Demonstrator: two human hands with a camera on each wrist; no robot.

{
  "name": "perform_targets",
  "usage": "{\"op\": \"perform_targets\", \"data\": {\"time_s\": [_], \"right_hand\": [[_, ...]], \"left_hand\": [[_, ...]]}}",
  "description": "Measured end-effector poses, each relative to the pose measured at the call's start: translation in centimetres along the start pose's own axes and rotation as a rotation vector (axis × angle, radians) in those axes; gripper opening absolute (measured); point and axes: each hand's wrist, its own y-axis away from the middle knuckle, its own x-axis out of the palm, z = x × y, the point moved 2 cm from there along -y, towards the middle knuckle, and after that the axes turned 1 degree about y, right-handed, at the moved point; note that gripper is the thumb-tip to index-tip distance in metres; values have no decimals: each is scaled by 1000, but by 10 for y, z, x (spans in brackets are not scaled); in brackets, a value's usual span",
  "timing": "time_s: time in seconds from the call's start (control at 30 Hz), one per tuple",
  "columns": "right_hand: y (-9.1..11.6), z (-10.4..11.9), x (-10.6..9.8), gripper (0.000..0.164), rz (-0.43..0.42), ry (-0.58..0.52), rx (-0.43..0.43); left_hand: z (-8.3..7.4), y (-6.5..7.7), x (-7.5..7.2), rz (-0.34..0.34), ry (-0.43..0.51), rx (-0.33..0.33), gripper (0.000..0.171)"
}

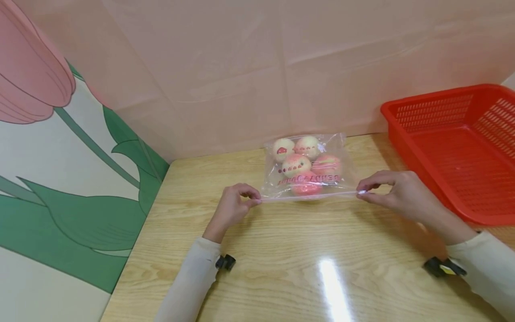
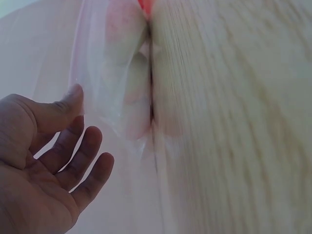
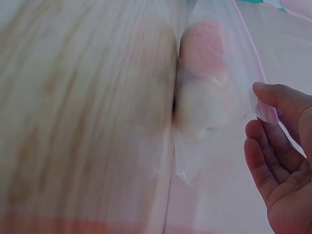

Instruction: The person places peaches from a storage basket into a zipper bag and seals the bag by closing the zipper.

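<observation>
A clear zip bag [image 1: 273,188] with red printed pictures and letters lies on the wooden table, its pink zip strip [image 1: 310,197] facing me. Inside it are several round, peach-like balls [image 1: 296,165] in pink and cream. My left hand [image 1: 235,206] pinches the strip's left end between thumb and index finger; in the left wrist view the other fingers are spread loosely. At the opposite end my right hand [image 1: 396,194] pinches the strip by a small white tab [image 1: 362,192]. The strip is stretched straight between both hands, raised off the table in the wrist views.
A red plastic basket [image 1: 436,179] stands at the right, close to my right forearm. Behind the table [image 1: 257,268] hangs a pale pink cloth [image 1: 225,80]. A wall with painted tulips [image 1: 80,214] borders the left side.
</observation>
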Motion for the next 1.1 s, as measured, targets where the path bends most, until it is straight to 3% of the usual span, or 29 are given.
{"op": "perform_targets", "data": {"time_s": [0.57,1.1], "right_hand": [[0,0,0,20,-18,-21,41],[0,2,-1,19,-34,10,43]], "left_hand": [[2,-1,0,-13,8,0,6],[1,-1,1,-14,22,-43,7]]}}
